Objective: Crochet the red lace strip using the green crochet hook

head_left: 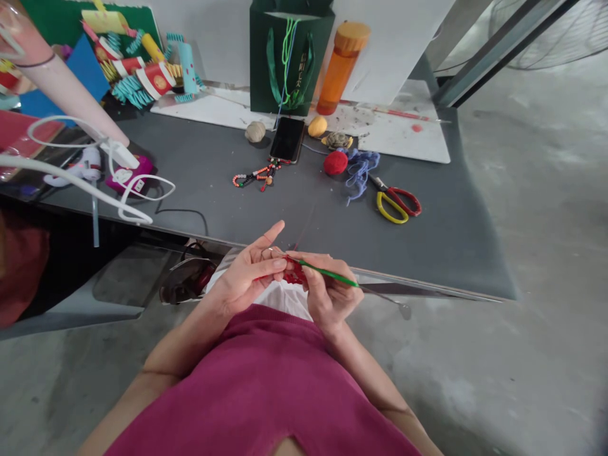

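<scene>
Just below the near edge of the grey table (304, 215), my left hand (249, 275) pinches a small red crochet piece (294, 272) between thumb and fingers, with the index finger raised. My right hand (327, 294) is closed around a green crochet hook (327, 273), its tip in the red piece. A thin red strand runs from the work up toward the red yarn ball (335, 163) on the table.
Scissors (396, 201) with red and yellow handles, blue yarn (358, 171), a phone (287, 139), a bead string (254, 176), a green gift bag (287, 57) and an orange bottle (341, 66) lie on the table. White cables (95, 183) and paper crafts (137, 63) crowd the left.
</scene>
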A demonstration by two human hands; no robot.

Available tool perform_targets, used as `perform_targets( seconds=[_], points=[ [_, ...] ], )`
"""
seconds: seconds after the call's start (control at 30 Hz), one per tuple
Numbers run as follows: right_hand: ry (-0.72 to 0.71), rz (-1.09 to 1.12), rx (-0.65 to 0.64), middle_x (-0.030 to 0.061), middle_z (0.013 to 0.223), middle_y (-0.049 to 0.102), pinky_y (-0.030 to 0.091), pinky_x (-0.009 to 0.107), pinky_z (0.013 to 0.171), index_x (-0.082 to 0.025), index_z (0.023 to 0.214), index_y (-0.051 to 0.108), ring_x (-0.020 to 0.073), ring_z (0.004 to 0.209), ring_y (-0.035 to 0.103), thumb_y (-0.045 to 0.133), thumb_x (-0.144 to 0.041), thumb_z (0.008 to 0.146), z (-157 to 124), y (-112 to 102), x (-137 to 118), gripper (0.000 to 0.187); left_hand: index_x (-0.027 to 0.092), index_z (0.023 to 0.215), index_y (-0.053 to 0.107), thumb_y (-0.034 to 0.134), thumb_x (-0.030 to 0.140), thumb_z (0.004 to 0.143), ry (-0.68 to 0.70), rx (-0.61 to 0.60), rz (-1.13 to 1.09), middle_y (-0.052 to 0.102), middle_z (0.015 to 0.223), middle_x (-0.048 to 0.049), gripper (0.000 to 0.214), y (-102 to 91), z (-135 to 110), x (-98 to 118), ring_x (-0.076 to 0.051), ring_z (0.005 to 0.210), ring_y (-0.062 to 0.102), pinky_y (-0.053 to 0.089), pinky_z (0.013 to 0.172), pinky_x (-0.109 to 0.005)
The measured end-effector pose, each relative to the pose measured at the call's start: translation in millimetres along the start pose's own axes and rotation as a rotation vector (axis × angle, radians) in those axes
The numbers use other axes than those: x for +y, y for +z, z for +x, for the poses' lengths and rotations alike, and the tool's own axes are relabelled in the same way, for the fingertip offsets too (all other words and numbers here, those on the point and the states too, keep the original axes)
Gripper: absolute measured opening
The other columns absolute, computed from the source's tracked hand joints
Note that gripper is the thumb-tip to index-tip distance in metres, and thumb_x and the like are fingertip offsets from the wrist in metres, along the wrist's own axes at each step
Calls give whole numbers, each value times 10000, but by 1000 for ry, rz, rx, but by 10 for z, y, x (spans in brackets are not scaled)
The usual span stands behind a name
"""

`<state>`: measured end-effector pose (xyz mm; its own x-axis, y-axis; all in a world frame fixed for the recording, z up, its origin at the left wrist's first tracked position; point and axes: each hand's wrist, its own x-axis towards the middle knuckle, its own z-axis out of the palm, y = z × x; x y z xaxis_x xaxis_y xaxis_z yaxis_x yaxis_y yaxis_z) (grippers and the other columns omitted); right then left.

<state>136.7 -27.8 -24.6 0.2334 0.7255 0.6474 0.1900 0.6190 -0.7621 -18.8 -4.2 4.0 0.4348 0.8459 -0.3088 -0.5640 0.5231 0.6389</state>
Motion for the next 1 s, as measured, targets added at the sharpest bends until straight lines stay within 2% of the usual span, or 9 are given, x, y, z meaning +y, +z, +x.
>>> perform_targets(
  seconds=[0.1,0.17,0.3,0.4,0.53,0.6,0.7,0.83,1.0],
  points=[
    [94,1,44,3,845,859,498,217,353,-258,1054,739,100,375,605,659,-223,1011,-12,-19,-29,98,204,1514,606,939,137,725,8,20,-13,677,691,90,859,10,4,-9,-61,609,613,512,686,-210],
    [126,-20,54,-9,802,836,423,202,291,-263,1049,705,87,322,544,629,-242,1026,-4,-39,-40,82,214,1550,572,929,138,736,20,22,8,659,677,97,893,18,1,-2,-65,602,602,506,685,-218],
    [168,-24,66,-22,784,798,504,226,348,-282,1053,667,113,375,622,597,-264,1044,41,-52,-52,73,242,1588,539,914,161,759,54,5,70,658,683,87,914,5,-11,24,-75,620,593,498,707,-236],
    [247,79,44,-22,744,791,605,286,454,-299,1070,627,167,468,721,548,-320,1077,79,-28,-58,82,261,1554,588,917,184,761,76,-12,119,683,721,68,862,-12,-21,44,-77,626,595,499,700,-242],
    [332,209,-33,-26,669,794,631,335,501,-312,1078,576,215,520,771,515,-374,1098,103,-15,-49,89,264,1487,661,924,199,749,117,-14,164,679,719,66,786,-24,-24,65,-72,616,599,512,692,-237],
    [360,259,-67,-22,696,814,591,316,456,-315,1088,569,213,532,781,513,-375,1100,113,-37,-36,83,265,1470,679,927,205,740,143,-12,190,666,694,68,773,-30,-22,71,-77,615,603,521,685,-235],
    [439,326,-124,-15,717,825,448,266,328,-315,1082,564,198,503,765,507,-395,1100,133,-84,-7,100,272,1435,711,932,203,732,174,7,223,672,701,60,741,-33,-24,66,-78,614,616,517,653,-223],
    [505,440,-194,-34,712,813,302,221,252,-311,1040,605,147,391,669,565,-427,1071,129,-68,36,126,286,1444,706,921,195,749,226,11,259,699,736,41,734,-4,-30,16,-92,641,645,514,633,-218],
    [488,436,-92,-25,831,834,510,225,361,-292,1011,668,114,410,644,682,-418,999,57,63,53,127,316,1494,661,884,223,800,301,20,323,685,765,43,734,40,-33,-45,-110,681,652,551,699,-256]
  ],
)
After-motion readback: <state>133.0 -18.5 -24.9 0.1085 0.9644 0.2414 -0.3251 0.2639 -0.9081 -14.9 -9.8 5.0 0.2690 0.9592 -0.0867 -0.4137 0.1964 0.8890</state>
